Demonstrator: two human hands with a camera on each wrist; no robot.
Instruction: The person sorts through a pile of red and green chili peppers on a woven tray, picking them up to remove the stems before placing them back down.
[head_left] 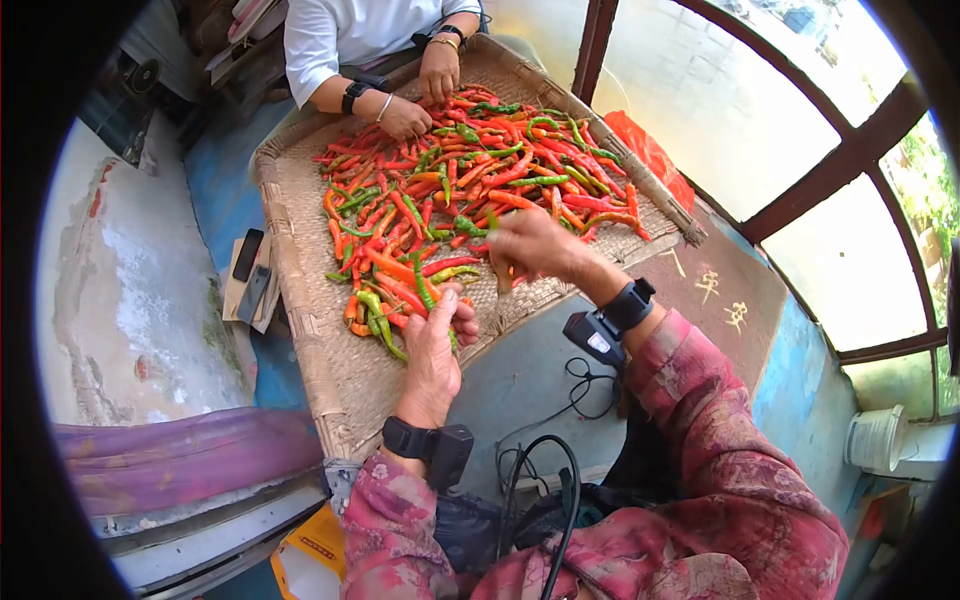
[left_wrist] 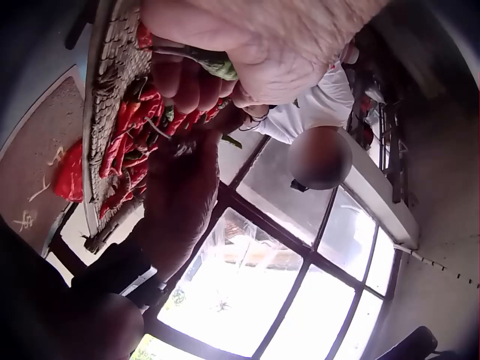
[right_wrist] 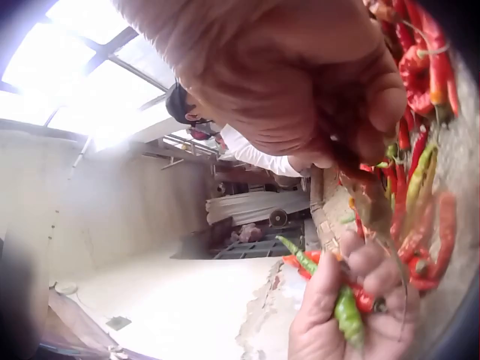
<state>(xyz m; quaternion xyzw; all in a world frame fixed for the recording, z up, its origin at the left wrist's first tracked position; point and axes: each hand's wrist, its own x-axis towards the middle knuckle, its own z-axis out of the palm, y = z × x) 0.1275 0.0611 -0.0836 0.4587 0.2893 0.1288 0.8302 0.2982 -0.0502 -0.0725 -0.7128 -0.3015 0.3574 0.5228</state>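
Woven tan matting (head_left: 345, 385) is strewn with red peppers (head_left: 512, 170); a slender green pepper (right_wrist: 348, 315) is held by the left hand (head_left: 435, 347), something brownish (right_wrist: 377, 214) by the right hand (head_left: 537, 245)

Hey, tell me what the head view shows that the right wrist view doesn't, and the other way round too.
Only the head view: a white bucket, a red plastic bag beside the tray, and a yellow box at the bottom.

Only the right wrist view: the other person's head.

Both: the left hand holding a green pepper, the right hand, piled peppers, the woven tray and a white sleeve.
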